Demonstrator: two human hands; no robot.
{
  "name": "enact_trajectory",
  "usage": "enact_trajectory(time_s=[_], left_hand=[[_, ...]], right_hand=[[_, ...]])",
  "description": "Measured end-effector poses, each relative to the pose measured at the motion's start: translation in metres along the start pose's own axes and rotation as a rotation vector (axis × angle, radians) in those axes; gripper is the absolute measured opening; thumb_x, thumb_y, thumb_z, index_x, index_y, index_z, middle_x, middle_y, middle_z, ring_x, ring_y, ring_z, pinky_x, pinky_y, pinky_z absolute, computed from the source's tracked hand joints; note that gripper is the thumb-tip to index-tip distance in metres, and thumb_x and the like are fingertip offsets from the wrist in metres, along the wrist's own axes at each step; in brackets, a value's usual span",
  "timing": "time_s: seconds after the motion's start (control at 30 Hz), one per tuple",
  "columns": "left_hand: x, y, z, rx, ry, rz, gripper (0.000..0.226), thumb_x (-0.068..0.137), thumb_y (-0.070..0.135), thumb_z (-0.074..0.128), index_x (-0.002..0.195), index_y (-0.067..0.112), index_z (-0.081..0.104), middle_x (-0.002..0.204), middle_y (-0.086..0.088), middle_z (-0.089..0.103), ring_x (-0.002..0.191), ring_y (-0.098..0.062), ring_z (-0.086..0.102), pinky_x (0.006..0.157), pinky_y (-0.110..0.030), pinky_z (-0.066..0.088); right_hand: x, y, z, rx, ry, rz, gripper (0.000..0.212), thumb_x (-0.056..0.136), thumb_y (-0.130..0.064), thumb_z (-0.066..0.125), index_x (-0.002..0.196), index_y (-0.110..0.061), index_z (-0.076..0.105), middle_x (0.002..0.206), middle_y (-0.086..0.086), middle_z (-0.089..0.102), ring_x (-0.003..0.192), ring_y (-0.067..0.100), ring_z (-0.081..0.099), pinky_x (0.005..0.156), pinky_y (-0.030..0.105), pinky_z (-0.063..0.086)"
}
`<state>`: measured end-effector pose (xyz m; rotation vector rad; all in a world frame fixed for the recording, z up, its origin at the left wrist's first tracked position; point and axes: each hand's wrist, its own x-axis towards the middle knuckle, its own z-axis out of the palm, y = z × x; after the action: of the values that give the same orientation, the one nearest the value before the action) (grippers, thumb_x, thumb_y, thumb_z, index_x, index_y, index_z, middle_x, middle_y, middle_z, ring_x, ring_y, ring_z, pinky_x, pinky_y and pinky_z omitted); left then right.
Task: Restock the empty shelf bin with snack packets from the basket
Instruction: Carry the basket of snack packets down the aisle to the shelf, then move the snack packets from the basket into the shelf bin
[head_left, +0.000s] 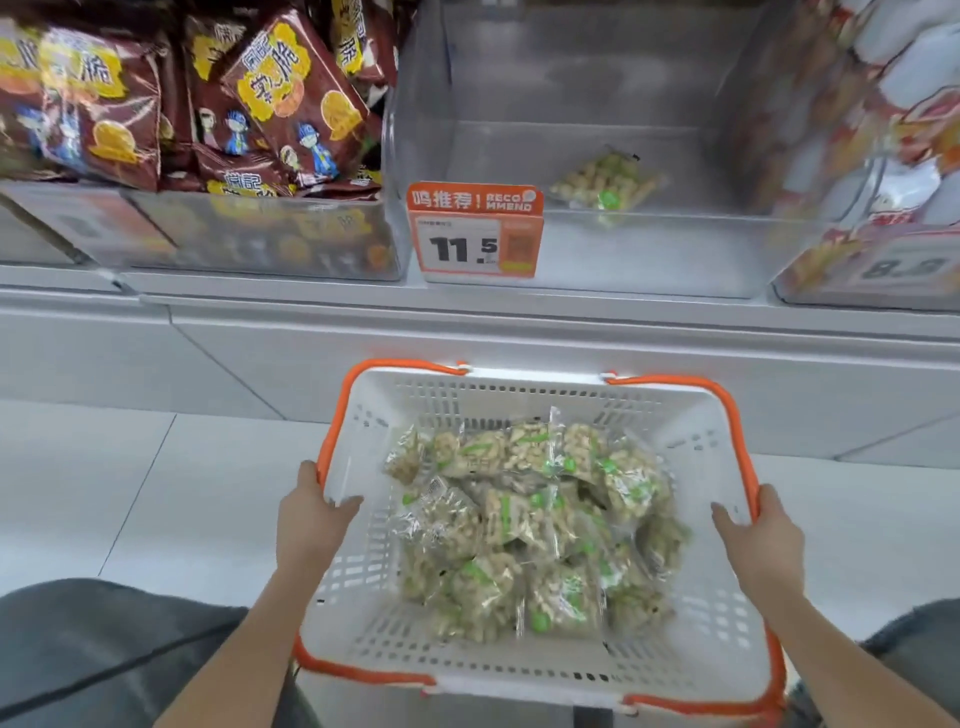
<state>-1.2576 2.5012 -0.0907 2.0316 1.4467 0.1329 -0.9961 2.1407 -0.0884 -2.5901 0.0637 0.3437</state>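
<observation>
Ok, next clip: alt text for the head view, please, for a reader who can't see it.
Left hand and right hand grip the sides of a white basket full of clear snack packets. Above, a clear shelf bin holds one packet, beside an 11.5 price tag.

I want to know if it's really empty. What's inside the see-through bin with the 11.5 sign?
Almost empty: the clear bin holds one snack packet, lying near its front. Its frosted front wall blurs the lowest part.
</observation>
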Motion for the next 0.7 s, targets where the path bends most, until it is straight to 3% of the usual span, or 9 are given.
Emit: enact_trajectory(time_s=[0.13,0.2,0.27,0.4,0.7], left_hand=[[0.003,-0.003,-0.008,0.043,-0.161,-0.003,0.056,0.068,0.015,0.082,0.097,0.006,0.036,0.069,-0.013,0.052,0.061,-0.029,0.054,0.051,-0.036,0.046],[0.003,-0.007,-0.011,0.067,-0.233,-0.004,0.06,0.067,0.013,0.083,0.099,0.006,0.033,0.073,-0.014,0.052,0.065,-0.03,0.055,0.059,-0.045,0.052],[0.003,-0.01,-0.012,0.065,-0.257,-0.013,0.061,0.068,0.01,0.082,0.1,0.006,0.031,0.074,-0.015,0.05,0.062,-0.028,0.052,0.056,-0.043,0.052],[0.002,-0.009,-0.012,0.034,-0.298,-0.041,0.061,0.07,0.005,0.08,0.103,0.005,0.028,0.077,-0.014,0.048,0.061,-0.023,0.049,0.046,-0.032,0.046],[0.008,-0.003,-0.011,0.077,-0.302,-0.078,0.057,0.073,0.003,0.077,0.102,0.009,0.028,0.08,-0.014,0.048,0.063,-0.023,0.051,0.045,-0.032,0.049]], right_hand=[[0.002,0.0,-0.007,-0.035,-0.194,0.034,0.042,0.082,-0.02,0.071,0.105,-0.008,0.037,0.08,0.017,0.056,0.052,0.032,0.056,0.041,0.032,0.045],[0.006,-0.005,-0.011,-0.04,-0.299,0.071,0.048,0.08,-0.014,0.073,0.107,-0.008,0.033,0.082,0.016,0.054,0.048,0.032,0.055,0.044,0.034,0.048],[0.007,-0.006,-0.013,-0.049,-0.35,0.087,0.052,0.079,-0.008,0.073,0.109,-0.009,0.031,0.079,0.015,0.051,0.046,0.031,0.054,0.043,0.034,0.048],[0.008,0.002,-0.011,-0.039,-0.337,0.03,0.048,0.082,-0.004,0.068,0.111,-0.01,0.03,0.079,0.013,0.05,0.048,0.029,0.052,0.037,0.029,0.045],[0.014,0.008,-0.002,-0.044,-0.272,-0.036,0.039,0.085,-0.002,0.063,0.102,-0.011,0.03,0.078,0.01,0.049,0.052,0.029,0.055,0.035,0.027,0.042]])
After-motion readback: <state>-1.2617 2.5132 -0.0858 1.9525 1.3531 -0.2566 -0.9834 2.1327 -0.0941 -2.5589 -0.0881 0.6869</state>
